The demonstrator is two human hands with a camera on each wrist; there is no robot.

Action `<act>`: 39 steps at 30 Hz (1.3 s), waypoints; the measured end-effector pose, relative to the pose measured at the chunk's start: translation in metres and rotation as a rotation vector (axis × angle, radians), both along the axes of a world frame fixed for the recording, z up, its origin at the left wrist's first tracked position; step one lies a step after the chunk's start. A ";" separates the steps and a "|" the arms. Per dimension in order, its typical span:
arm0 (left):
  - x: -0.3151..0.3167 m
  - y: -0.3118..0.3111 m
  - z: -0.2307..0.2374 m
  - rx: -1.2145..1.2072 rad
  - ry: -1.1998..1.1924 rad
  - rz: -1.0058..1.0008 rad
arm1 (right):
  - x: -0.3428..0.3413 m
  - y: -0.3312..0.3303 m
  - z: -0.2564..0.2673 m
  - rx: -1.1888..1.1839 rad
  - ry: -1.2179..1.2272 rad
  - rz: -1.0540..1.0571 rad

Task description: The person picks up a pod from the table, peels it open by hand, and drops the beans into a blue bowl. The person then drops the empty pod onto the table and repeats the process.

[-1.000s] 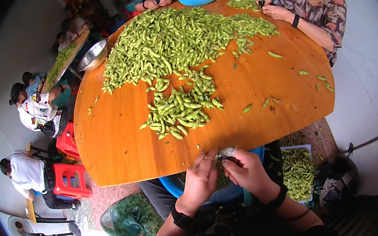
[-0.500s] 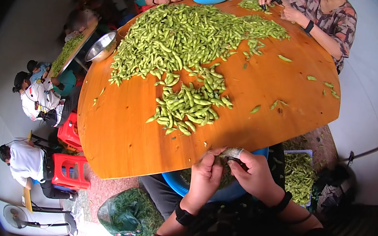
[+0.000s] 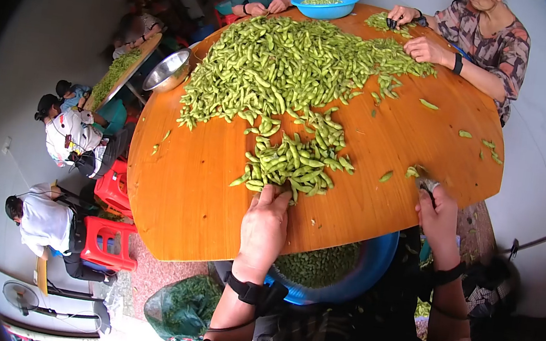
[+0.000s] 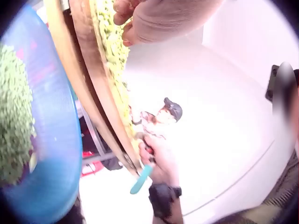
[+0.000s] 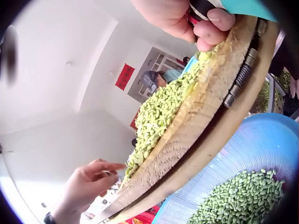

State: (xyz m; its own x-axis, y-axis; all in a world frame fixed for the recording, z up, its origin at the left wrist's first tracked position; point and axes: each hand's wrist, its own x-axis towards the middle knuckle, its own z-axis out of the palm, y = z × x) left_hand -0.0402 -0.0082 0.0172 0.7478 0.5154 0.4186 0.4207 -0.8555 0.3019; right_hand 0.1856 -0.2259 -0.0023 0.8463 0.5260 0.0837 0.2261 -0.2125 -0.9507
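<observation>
My left hand (image 3: 264, 231) reaches over the table's near edge, its fingertips touching the front of a small pile of green pods (image 3: 298, 163). In the right wrist view, that hand (image 5: 86, 184) has its index finger extended at the pods. Farther right, my right hand (image 3: 439, 221) is at the table edge beside a few loose pods (image 3: 415, 171). The left wrist view shows it curled round a tool with a teal handle (image 4: 141, 179); the tool's tip cannot be made out. Below the edge, a blue basin (image 3: 380, 265) holds green shelled beans (image 3: 319, 265).
A large heap of pods (image 3: 278, 69) covers the far left of the wooden table (image 3: 180, 207). A metal bowl (image 3: 168, 70) and a blue bowl (image 3: 325, 10) stand at its rim. Two people sit across. Red stools (image 3: 107, 244) and a green net bag (image 3: 182, 313) are at lower left.
My hands, together above the basin before, have moved apart: the left forward to the small pile, the right out to the table's right edge. The basin's beans are now more exposed.
</observation>
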 end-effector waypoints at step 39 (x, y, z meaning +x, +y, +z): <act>0.012 -0.069 -0.009 -0.538 -0.232 -0.092 | -0.087 0.045 0.023 0.123 0.519 0.618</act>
State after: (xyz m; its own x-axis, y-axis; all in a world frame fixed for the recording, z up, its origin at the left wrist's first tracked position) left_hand -0.0285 -0.0772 0.0078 0.7199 0.6378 0.2739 0.2232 -0.5864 0.7787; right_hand 0.0985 -0.1809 0.0206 0.3526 0.9233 -0.1521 -0.2075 -0.0813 -0.9749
